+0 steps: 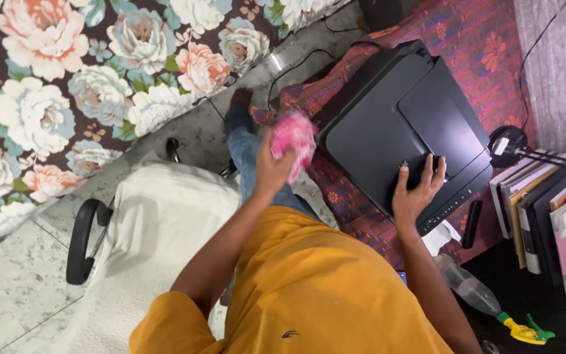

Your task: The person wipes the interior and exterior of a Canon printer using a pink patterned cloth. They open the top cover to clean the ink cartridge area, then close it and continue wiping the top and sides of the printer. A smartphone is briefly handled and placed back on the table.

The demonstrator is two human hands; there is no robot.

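Observation:
A black printer (401, 124) sits on a red patterned cloth (473, 39) that covers a low table. My right hand (417, 187) rests flat on the printer's near front edge, fingers spread. My left hand (273, 167) is raised just left of the printer and grips a crumpled pink cloth (294, 139), held in the air over my jeans leg. The pink cloth is close to the printer's left corner but I cannot tell if it touches.
A chair with a white cover (158, 229) and black armrest (81, 239) stands at left on the marble floor (8, 288). A floral bedspread (54, 78) fills the upper left. Books (545, 210), a black lamp (507, 145) and a spray bottle (486, 301) lie right. Cables (296, 65) run behind.

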